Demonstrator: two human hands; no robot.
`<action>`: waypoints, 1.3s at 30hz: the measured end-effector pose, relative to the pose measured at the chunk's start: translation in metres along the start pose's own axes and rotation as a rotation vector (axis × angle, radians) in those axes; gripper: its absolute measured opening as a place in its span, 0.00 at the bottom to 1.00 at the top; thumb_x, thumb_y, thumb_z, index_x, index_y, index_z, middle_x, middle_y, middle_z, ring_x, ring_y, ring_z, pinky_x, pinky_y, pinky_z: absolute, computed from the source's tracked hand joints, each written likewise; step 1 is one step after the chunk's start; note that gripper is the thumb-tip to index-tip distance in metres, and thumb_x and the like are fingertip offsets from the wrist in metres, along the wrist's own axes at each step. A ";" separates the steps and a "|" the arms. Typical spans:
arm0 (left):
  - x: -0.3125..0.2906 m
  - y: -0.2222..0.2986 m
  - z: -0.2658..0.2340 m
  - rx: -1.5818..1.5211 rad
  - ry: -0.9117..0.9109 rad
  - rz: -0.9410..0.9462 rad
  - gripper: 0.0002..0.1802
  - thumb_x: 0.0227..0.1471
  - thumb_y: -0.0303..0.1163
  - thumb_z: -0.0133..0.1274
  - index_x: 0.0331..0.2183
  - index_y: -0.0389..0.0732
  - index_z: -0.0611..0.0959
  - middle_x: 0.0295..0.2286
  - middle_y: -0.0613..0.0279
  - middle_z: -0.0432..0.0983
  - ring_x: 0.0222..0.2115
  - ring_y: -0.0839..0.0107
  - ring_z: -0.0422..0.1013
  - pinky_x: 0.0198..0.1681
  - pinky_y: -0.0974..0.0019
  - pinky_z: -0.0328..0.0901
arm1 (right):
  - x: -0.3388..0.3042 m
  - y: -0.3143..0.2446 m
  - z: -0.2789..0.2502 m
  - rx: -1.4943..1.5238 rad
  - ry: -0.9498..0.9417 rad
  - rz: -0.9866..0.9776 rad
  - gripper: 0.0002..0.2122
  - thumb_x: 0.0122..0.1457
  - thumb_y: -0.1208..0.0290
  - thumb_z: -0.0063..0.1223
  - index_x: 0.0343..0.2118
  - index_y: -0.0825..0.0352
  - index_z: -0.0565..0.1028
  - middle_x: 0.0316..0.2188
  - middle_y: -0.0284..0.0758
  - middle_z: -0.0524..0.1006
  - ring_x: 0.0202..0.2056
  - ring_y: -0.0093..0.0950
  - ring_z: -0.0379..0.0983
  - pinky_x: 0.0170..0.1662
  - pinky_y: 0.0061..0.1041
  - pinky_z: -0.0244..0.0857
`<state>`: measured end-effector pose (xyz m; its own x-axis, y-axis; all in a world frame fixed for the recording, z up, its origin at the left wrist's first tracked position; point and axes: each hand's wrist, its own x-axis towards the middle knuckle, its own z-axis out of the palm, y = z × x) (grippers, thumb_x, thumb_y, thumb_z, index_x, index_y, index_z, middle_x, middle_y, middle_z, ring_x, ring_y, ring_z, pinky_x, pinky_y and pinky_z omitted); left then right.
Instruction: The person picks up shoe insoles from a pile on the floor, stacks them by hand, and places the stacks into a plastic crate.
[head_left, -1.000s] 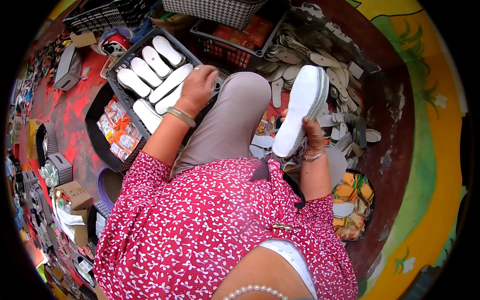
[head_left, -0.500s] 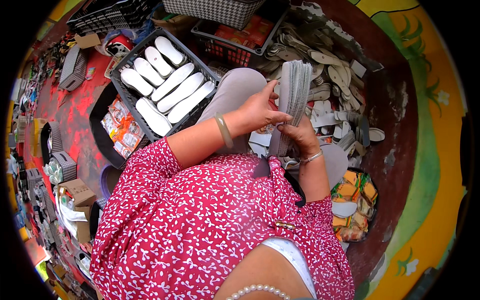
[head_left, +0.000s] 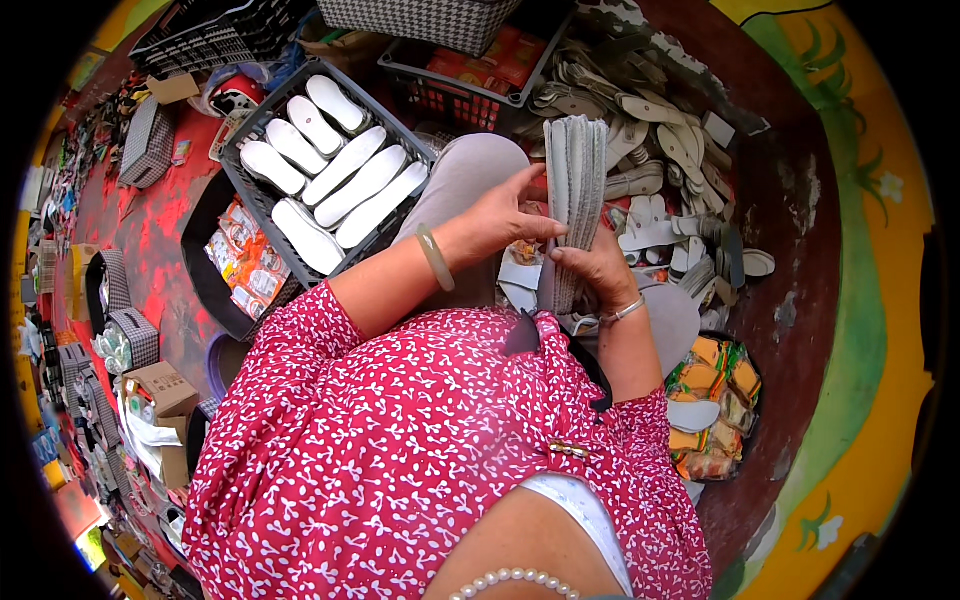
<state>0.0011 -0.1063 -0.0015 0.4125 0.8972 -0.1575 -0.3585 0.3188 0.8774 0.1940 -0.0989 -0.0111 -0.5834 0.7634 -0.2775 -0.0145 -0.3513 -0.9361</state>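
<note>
A thick stack of grey-white shoe insoles (head_left: 577, 180) stands on edge above my lap, its layered sides toward me. My left hand (head_left: 505, 215) grips the stack from the left, with the thumb across its near side and the fingers partly hidden behind. Lower on the right side, my right hand (head_left: 598, 268) is wrapped round the same stack, its thumb lying over the edges. Beyond my left knee, several white insoles (head_left: 358, 178) lie in rows in a black plastic crate (head_left: 262, 208).
Loose insoles (head_left: 665, 130) are heaped on the far right, against the dark red wall base (head_left: 790, 240). Orange packets (head_left: 712, 405) lie by my right side. A second crate (head_left: 455, 98) holds red boxes at the back. Packets fill a black container (head_left: 208, 270) on the left.
The stack has shifted slightly left and stands more upright. Both hands have moved a little left with it, keeping their grip.
</note>
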 end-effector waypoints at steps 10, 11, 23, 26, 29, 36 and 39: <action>-0.008 -0.004 -0.019 -0.103 0.040 -0.011 0.26 0.45 0.24 0.50 0.49 0.34 0.68 0.37 0.63 0.72 0.34 0.78 0.69 0.36 0.76 0.63 | -0.005 -0.011 0.008 0.201 0.041 -0.058 0.29 0.43 0.65 0.61 0.48 0.73 0.66 0.41 0.37 0.73 0.41 0.28 0.71 0.46 0.27 0.64; -0.009 -0.002 -0.019 -0.107 0.059 -0.022 0.24 0.45 0.24 0.49 0.48 0.34 0.69 0.36 0.63 0.72 0.33 0.78 0.69 0.36 0.77 0.63 | -0.006 -0.013 0.009 0.214 0.043 -0.059 0.30 0.42 0.64 0.62 0.48 0.72 0.66 0.41 0.37 0.73 0.41 0.28 0.71 0.46 0.27 0.64; -0.025 0.019 -0.051 -0.282 0.269 0.150 0.17 0.47 0.22 0.48 0.43 0.34 0.74 0.38 0.58 0.75 0.38 0.70 0.73 0.45 0.67 0.66 | -0.011 -0.003 -0.011 0.201 0.264 -0.062 0.22 0.44 0.66 0.58 0.42 0.74 0.69 0.33 0.39 0.75 0.35 0.29 0.74 0.39 0.27 0.69; -0.041 0.045 -0.096 -0.231 0.396 0.294 0.16 0.49 0.24 0.49 0.43 0.35 0.74 0.37 0.56 0.75 0.36 0.67 0.73 0.42 0.62 0.68 | -0.013 -0.005 -0.014 0.234 0.286 -0.100 0.22 0.45 0.65 0.58 0.41 0.74 0.69 0.34 0.41 0.74 0.36 0.31 0.74 0.39 0.29 0.70; -0.069 0.073 -0.149 -0.191 0.637 0.423 0.14 0.49 0.24 0.49 0.41 0.36 0.74 0.35 0.57 0.76 0.35 0.69 0.73 0.41 0.63 0.69 | -0.013 -0.007 -0.011 0.251 0.303 -0.079 0.24 0.46 0.64 0.59 0.43 0.74 0.68 0.35 0.41 0.75 0.36 0.30 0.74 0.39 0.28 0.70; -0.124 0.080 -0.204 0.296 0.928 0.593 0.11 0.48 0.24 0.52 0.36 0.33 0.80 0.30 0.66 0.76 0.28 0.81 0.68 0.34 0.76 0.62 | -0.005 0.009 -0.015 0.226 0.290 -0.011 0.25 0.46 0.62 0.60 0.43 0.74 0.67 0.35 0.41 0.75 0.35 0.29 0.74 0.37 0.28 0.71; -0.134 0.069 -0.212 0.463 0.967 0.410 0.10 0.48 0.27 0.53 0.34 0.34 0.80 0.27 0.67 0.76 0.22 0.83 0.65 0.24 0.78 0.61 | -0.003 0.008 -0.011 0.216 0.307 -0.022 0.26 0.46 0.62 0.60 0.43 0.74 0.67 0.35 0.41 0.75 0.35 0.30 0.74 0.36 0.28 0.71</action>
<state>-0.2560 -0.1395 -0.0161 -0.5518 0.8308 0.0720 0.1079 -0.0145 0.9941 0.2046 -0.0983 -0.0201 -0.3106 0.8873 -0.3408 -0.2143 -0.4147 -0.8844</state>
